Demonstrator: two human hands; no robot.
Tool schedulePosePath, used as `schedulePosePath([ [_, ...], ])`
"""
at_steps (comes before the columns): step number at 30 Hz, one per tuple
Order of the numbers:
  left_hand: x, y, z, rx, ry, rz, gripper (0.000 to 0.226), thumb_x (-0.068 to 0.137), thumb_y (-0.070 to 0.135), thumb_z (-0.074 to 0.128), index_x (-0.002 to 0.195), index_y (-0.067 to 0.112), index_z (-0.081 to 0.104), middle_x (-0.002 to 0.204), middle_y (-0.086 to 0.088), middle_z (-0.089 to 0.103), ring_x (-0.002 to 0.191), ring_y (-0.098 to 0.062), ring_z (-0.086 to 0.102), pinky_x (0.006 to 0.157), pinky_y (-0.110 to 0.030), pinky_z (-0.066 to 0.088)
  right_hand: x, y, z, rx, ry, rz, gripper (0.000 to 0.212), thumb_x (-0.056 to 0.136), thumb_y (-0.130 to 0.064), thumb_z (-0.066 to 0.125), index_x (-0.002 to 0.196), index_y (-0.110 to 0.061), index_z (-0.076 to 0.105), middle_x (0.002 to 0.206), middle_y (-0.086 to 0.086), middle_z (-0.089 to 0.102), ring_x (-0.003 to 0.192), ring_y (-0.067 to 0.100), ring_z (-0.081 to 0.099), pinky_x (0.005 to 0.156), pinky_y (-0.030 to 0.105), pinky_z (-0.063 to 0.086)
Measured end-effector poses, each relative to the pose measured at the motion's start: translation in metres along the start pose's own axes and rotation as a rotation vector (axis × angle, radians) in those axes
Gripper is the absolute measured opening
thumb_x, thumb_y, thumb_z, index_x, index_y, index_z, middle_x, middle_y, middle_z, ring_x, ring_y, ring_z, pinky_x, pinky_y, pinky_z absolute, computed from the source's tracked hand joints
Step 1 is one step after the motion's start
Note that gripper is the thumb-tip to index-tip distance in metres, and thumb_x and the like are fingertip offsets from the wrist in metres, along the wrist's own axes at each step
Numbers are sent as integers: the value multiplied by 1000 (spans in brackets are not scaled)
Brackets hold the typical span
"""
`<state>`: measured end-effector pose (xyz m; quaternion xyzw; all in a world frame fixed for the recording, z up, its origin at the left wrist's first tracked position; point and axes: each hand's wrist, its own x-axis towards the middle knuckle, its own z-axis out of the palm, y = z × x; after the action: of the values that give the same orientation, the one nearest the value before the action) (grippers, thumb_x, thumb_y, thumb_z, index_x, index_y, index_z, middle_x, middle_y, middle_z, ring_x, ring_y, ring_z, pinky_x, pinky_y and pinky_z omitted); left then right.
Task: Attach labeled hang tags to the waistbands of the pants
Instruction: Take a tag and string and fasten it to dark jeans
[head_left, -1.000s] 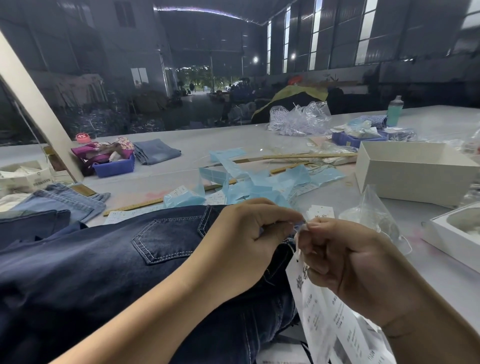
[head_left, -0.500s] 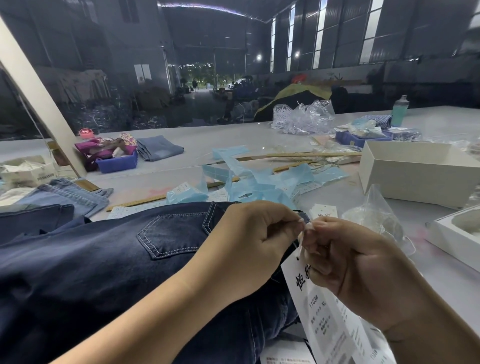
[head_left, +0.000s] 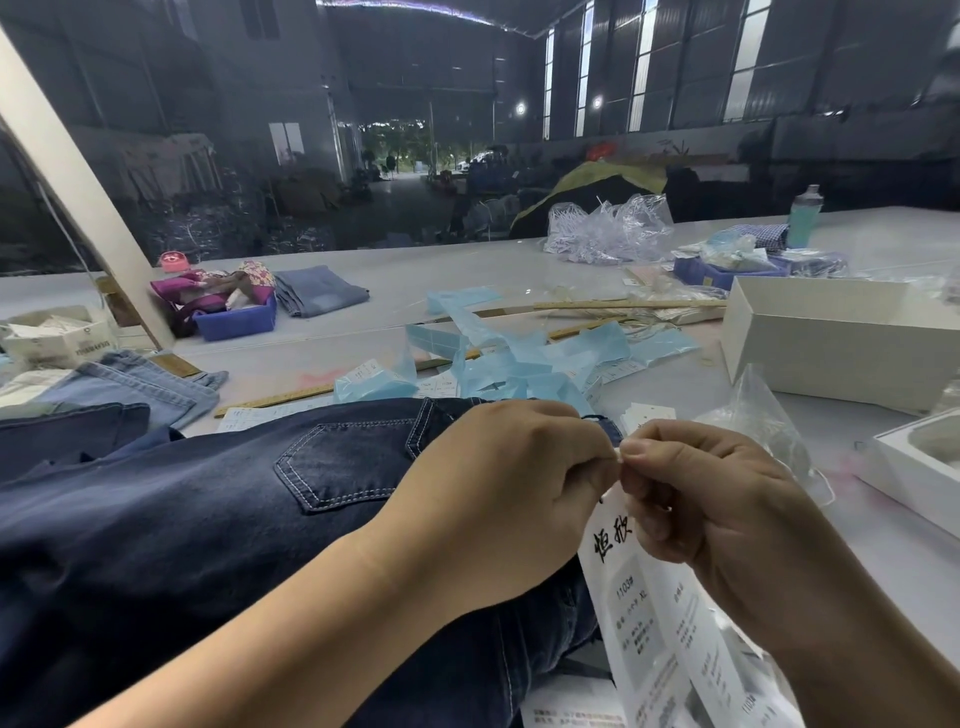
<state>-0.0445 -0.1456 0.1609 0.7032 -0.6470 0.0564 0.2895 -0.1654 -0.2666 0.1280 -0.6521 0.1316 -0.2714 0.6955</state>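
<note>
Since a second ago the white hang tag (head_left: 644, 587) has swung down to hang more fully in view below the right hand (head_left: 711, 499), whose fingertips meet those of the left hand (head_left: 498, 493), both pinching its top at the waistband of the dark jeans (head_left: 182, 519) lying across the table (head_left: 467, 270).
</note>
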Motion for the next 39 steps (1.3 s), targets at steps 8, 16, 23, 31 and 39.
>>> schedulePosePath([
  [8, -1, -1, 0, -36, -3, -40, 19, 96, 30, 56, 89, 25, 72, 78, 10, 60, 74, -8, 54, 66, -33, 47, -1, 1, 0, -46, -16, 12, 18, 73, -25, 62, 60, -13, 63, 59, 12, 44, 47, 16, 38, 40, 21, 31],
  [16, 0, -4, 1, -31, 4, -16, 18, 96, 26, 57, 89, 22, 73, 79, 9, 61, 71, -8, 54, 64, -33, 46, 0, 2, 3, 4, -32, 27, 17, 73, -22, 60, 62, -9, 62, 58, 12, 46, 46, 16, 38, 40, 22, 31],
  [23, 3, -16, 0, -298, -24, -128, 8, 87, 32, 71, 86, 27, 76, 73, 9, 69, 67, 0, 60, 60, -16, 47, -1, -3, 3, -90, -56, 14, 19, 73, -22, 60, 59, -9, 60, 56, 8, 42, 48, 15, 35, 41, 21, 27],
  [31, 9, -35, -5, -829, -245, -239, 22, 68, 26, 81, 85, 13, 75, 89, -12, 75, 83, -23, 69, 87, -40, 54, -1, 1, 6, 26, -142, 48, 15, 74, -19, 60, 64, -8, 62, 60, 11, 44, 48, 17, 36, 42, 23, 28],
  [39, 2, -37, -1, -567, -157, -208, 20, 73, 40, 81, 82, 25, 72, 75, 10, 64, 66, -5, 54, 59, -23, 44, -5, 6, 7, 80, -164, 81, 19, 74, -19, 61, 62, -5, 59, 57, 10, 44, 47, 16, 37, 41, 21, 31],
])
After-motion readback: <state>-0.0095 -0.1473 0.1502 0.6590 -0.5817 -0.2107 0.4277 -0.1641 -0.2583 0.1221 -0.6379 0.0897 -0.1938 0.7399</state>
